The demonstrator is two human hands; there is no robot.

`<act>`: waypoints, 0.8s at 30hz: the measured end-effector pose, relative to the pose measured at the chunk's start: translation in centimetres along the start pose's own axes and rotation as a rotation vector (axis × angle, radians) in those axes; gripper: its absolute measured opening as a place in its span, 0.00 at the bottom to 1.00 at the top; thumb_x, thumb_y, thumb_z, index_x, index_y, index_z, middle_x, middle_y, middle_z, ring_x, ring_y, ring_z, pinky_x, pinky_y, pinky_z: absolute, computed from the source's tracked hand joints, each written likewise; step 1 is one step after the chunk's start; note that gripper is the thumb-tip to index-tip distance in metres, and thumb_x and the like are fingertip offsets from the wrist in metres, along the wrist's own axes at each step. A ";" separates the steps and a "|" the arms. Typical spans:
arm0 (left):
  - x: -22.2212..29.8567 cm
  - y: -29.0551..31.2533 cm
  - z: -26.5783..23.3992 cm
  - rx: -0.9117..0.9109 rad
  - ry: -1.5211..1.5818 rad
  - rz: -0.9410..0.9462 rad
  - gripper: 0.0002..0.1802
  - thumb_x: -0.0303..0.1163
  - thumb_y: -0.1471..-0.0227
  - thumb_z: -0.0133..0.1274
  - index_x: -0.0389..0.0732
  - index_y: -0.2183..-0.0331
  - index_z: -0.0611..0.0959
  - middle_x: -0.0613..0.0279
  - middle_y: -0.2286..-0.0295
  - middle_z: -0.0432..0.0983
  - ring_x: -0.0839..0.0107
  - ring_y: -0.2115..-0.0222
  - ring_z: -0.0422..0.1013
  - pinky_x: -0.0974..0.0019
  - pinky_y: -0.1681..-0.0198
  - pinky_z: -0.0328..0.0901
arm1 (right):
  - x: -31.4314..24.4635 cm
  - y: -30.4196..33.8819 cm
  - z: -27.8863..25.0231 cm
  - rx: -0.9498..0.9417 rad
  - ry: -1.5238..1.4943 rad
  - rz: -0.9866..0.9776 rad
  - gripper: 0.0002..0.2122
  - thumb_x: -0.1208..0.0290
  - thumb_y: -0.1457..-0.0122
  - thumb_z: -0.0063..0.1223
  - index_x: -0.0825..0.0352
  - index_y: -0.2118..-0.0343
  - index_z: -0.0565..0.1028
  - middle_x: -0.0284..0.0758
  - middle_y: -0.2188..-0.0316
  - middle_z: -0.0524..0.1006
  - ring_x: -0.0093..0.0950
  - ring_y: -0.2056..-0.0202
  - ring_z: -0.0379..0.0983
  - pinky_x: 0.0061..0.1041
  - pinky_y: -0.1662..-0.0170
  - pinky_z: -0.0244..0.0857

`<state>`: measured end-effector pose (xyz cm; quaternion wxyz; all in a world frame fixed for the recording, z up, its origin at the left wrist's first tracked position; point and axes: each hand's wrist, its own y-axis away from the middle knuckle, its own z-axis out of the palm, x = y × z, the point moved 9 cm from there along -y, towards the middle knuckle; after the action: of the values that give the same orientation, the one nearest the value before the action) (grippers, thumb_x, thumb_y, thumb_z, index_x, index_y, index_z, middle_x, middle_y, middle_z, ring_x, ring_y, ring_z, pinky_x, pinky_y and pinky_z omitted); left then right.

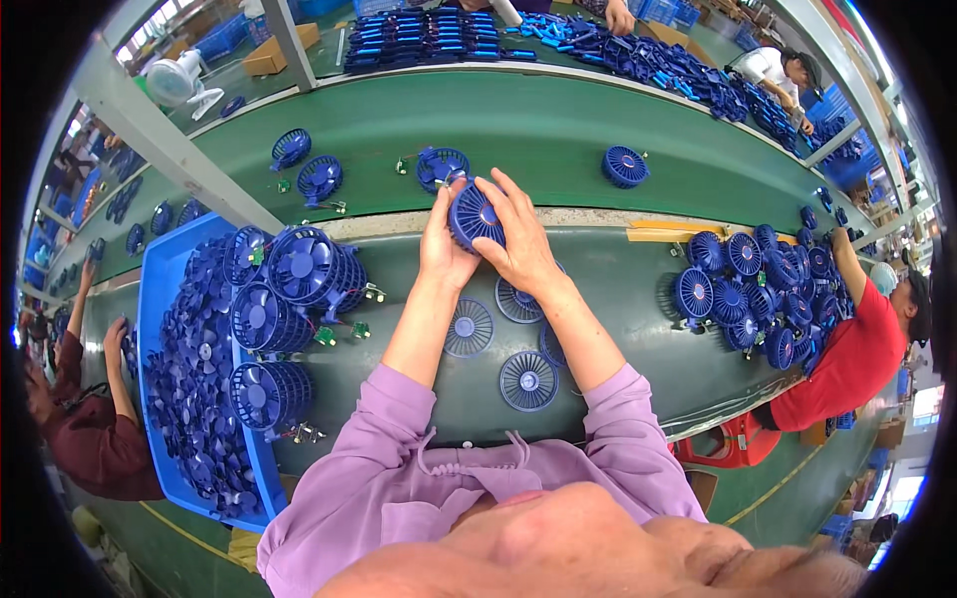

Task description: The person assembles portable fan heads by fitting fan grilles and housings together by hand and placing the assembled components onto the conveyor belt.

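Between my two hands is a round blue fan head [473, 216], held over the near edge of the green belt. My left hand [447, 249] cups its left and lower side. The fingers of my right hand [522, 242] wrap its right side, thumb across the slatted front. Just beyond, another blue fan housing [440, 167] lies on the belt. Below my wrists, a flat round grille [469, 329] and a second grille [528, 381] rest on the dark table, with others partly hidden by my right forearm.
At left stand stacked fan housings [267, 314] with small green circuit boards, beside a blue bin [261, 488] of loose fan blades. More fan heads [743, 284] are piled at right near a person in red [837, 349]. The green conveyor belt [518, 120] runs across, beyond a metal post [184, 140].
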<state>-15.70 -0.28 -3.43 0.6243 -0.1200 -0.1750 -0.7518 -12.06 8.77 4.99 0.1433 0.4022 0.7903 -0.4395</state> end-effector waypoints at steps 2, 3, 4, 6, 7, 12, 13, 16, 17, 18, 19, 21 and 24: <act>0.4 0.5 0.8 0.032 -0.058 0.092 0.25 0.48 0.37 0.36 0.42 0.47 0.69 0.57 0.50 0.69 0.62 0.50 0.67 0.57 0.47 0.64 | 0.2 0.2 0.2 0.018 -0.022 0.000 0.39 0.37 0.47 0.45 0.64 0.40 0.58 0.52 0.40 0.56 0.51 0.42 0.56 0.44 0.41 0.53; 1.0 0.9 1.1 0.063 -0.115 0.190 0.25 0.47 0.36 0.35 0.41 0.46 0.68 0.57 0.49 0.68 0.62 0.50 0.67 0.57 0.46 0.63 | 0.2 0.3 0.3 0.034 -0.047 -0.004 0.40 0.36 0.46 0.44 0.65 0.39 0.56 0.52 0.40 0.56 0.51 0.42 0.56 0.44 0.41 0.53; 1.5 1.3 1.8 0.030 -0.160 0.255 0.23 0.44 0.35 0.34 0.42 0.46 0.67 0.57 0.51 0.68 0.65 0.52 0.68 0.59 0.48 0.64 | 0.2 0.2 0.4 0.046 -0.098 -0.016 0.41 0.36 0.46 0.43 0.66 0.39 0.54 0.53 0.41 0.57 0.50 0.42 0.56 0.42 0.41 0.53; 1.7 1.9 2.5 0.015 -0.289 0.374 0.22 0.43 0.35 0.34 0.43 0.45 0.64 0.57 0.52 0.68 0.67 0.53 0.68 0.60 0.50 0.65 | 0.8 0.5 0.7 0.050 -0.207 0.041 0.40 0.37 0.45 0.43 0.67 0.39 0.55 0.52 0.42 0.58 0.49 0.43 0.58 0.41 0.41 0.54; 2.4 2.5 3.0 0.004 -0.413 0.502 0.22 0.42 0.35 0.34 0.44 0.44 0.62 0.57 0.53 0.68 0.68 0.55 0.68 0.61 0.51 0.65 | 0.9 0.4 1.0 0.045 -0.320 0.090 0.39 0.39 0.44 0.43 0.68 0.40 0.55 0.52 0.43 0.59 0.48 0.43 0.59 0.39 0.42 0.54; 3.0 3.3 3.6 0.039 -0.715 0.682 0.24 0.41 0.35 0.34 0.41 0.42 0.57 0.55 0.53 0.64 0.71 0.55 0.65 0.67 0.51 0.61 | 1.8 0.6 1.9 0.073 -0.510 0.184 0.32 0.50 0.41 0.47 0.68 0.42 0.57 0.47 0.48 0.64 0.37 0.47 0.64 0.32 0.45 0.58; 3.1 3.1 3.7 0.035 -0.718 0.683 0.24 0.41 0.35 0.34 0.41 0.42 0.57 0.55 0.53 0.64 0.71 0.55 0.65 0.67 0.51 0.61 | 2.0 0.5 1.8 0.078 -0.510 0.182 0.32 0.50 0.41 0.47 0.68 0.42 0.57 0.47 0.48 0.64 0.37 0.47 0.64 0.32 0.45 0.58; 3.1 1.3 2.6 0.063 -0.855 0.567 0.25 0.39 0.35 0.37 0.41 0.41 0.56 0.53 0.49 0.61 0.67 0.49 0.61 0.64 0.45 0.55 | 3.6 0.0 1.9 0.000 -0.503 0.280 0.30 0.58 0.43 0.53 0.69 0.43 0.58 0.47 0.50 0.67 0.37 0.50 0.66 0.32 0.46 0.60; 3.1 0.4 2.0 0.024 -0.902 0.542 0.26 0.39 0.36 0.38 0.40 0.41 0.56 0.52 0.49 0.62 0.67 0.49 0.61 0.64 0.44 0.55 | 4.1 -0.9 0.8 0.010 -0.319 0.220 0.28 0.60 0.45 0.56 0.69 0.45 0.61 0.47 0.51 0.69 0.38 0.51 0.68 0.33 0.47 0.61; 3.0 -0.7 1.5 -0.015 -0.948 0.516 0.27 0.40 0.36 0.39 0.40 0.41 0.56 0.52 0.50 0.63 0.67 0.49 0.61 0.64 0.44 0.55 | 5.0 -1.6 -0.5 0.047 -0.255 0.212 0.27 0.61 0.46 0.57 0.69 0.47 0.64 0.48 0.53 0.70 0.39 0.53 0.69 0.34 0.49 0.63; 3.5 -1.9 -0.4 0.084 -1.003 0.489 0.29 0.42 0.39 0.44 0.38 0.42 0.58 0.50 0.51 0.66 0.64 0.49 0.62 0.62 0.45 0.56 | 7.2 -2.0 -1.6 0.089 -0.256 0.328 0.27 0.61 0.47 0.58 0.68 0.47 0.65 0.48 0.54 0.70 0.38 0.56 0.70 0.34 0.51 0.64; 4.1 -3.0 0.5 0.164 -1.291 0.647 0.30 0.43 0.42 0.47 0.37 0.44 0.62 0.48 0.52 0.67 0.60 0.50 0.64 0.59 0.46 0.58 | 11.5 -1.5 -7.4 0.286 0.256 0.232 0.30 0.57 0.49 0.61 0.66 0.46 0.65 0.52 0.51 0.67 0.47 0.51 0.65 0.42 0.51 0.64; 6.6 -5.7 -2.6 0.280 -1.597 0.600 0.30 0.47 0.45 0.50 0.36 0.48 0.70 0.44 0.52 0.68 0.52 0.51 0.64 0.54 0.48 0.61 | 12.1 0.4 -8.8 0.240 0.658 0.346 0.28 0.60 0.52 0.63 0.64 0.48 0.68 0.57 0.45 0.60 0.53 0.46 0.59 0.44 0.44 0.58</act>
<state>-22.44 -6.35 -3.83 0.4956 -0.5756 -0.6132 -0.2171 -18.32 22.18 2.78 -0.0940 0.6628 0.6576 -0.3456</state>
